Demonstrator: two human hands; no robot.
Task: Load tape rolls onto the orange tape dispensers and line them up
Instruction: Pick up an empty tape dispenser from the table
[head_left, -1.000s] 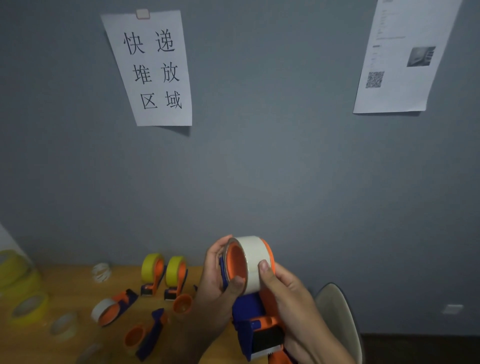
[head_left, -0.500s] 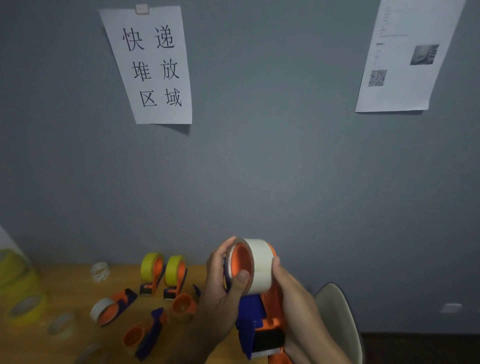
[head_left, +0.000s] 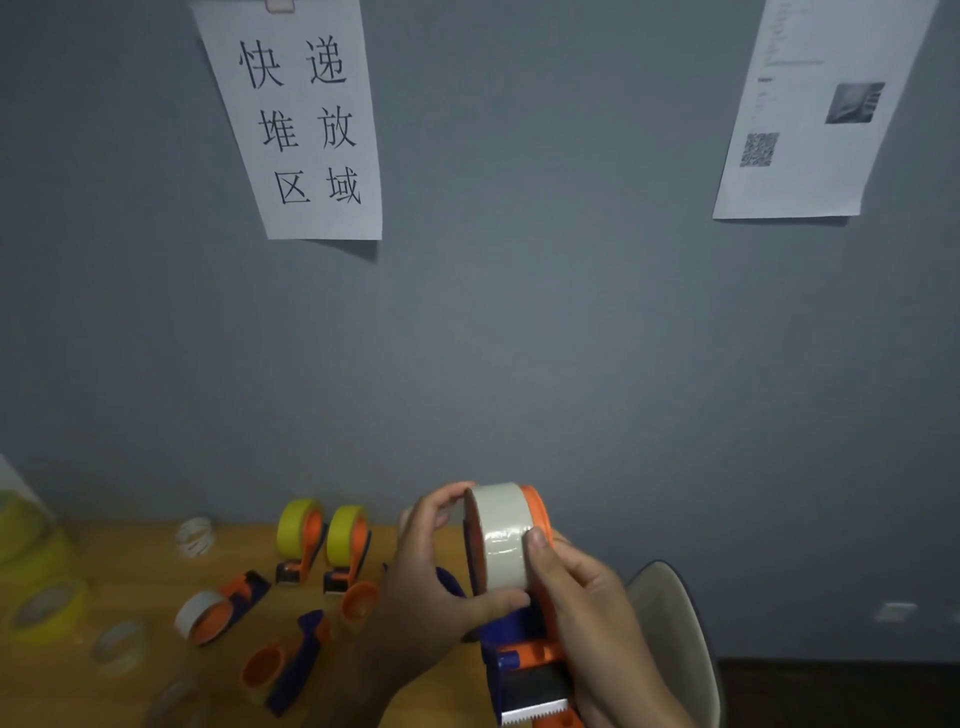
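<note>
— Fingers (head_left: 441, 506) of the left hand (head_left: 431, 582) curl round the pale tape roll (head_left: 501, 535); the right hand (head_left: 582, 597) clasps the dispenser (head_left: 519, 639), thumb on the roll.

— Where's the roll?

— Held above the table (head_left: 130, 561), sitting on the orange hub. It looks light and stiff, probably slick; best gripped by the rim.

— And the rest?

— Two yellow-loaded dispensers (head_left: 322, 540) stand by the wall. Nearer rolls are blurred, and the right palm is hidden.
</note>
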